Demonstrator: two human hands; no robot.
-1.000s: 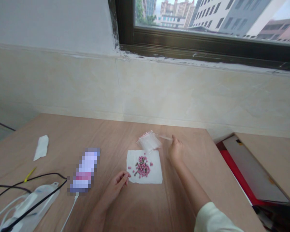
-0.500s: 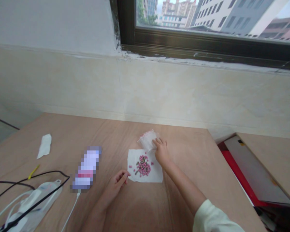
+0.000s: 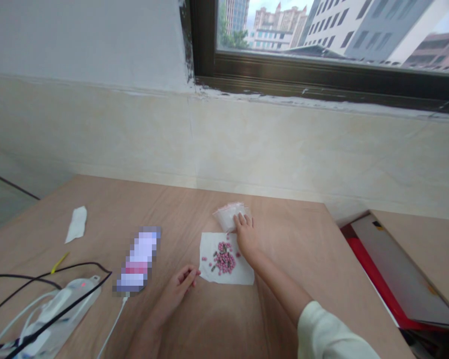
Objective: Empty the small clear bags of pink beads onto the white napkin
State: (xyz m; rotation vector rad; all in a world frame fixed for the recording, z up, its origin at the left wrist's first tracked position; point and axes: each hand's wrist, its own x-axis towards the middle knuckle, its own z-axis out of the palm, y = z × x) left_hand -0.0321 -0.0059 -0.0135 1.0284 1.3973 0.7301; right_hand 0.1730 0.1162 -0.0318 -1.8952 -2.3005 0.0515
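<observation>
A square of white paper [image 3: 208, 242] lies on the table, with a heap of small pink beads [image 3: 225, 260] on it. A few darker, greenish pieces are mixed in, and some beads lie scattered round the heap. My left hand [image 3: 185, 279] rests by the paper's left edge, its fingers curled together; whether anything is pinched in them is hidden. Beyond the paper is a fanned stack of clear plastic zip bags [image 3: 226, 215] with reddish top edges. My right hand [image 3: 247, 233] reaches over the paper's far right corner, fingers spread flat on the bags' right side.
A phone with a blurred screen [image 3: 139, 259] lies to the left, its white cable running toward me. Further left are a power strip [image 3: 69, 309] with black cables and a crumpled white tissue [image 3: 77, 224]. A wall [image 3: 194, 139] rises behind the table.
My right hand has shifted slightly left and lies flatter on the bags. The bags look a little more fanned out. My left hand stays by the paper; the whole view has shifted slightly.
</observation>
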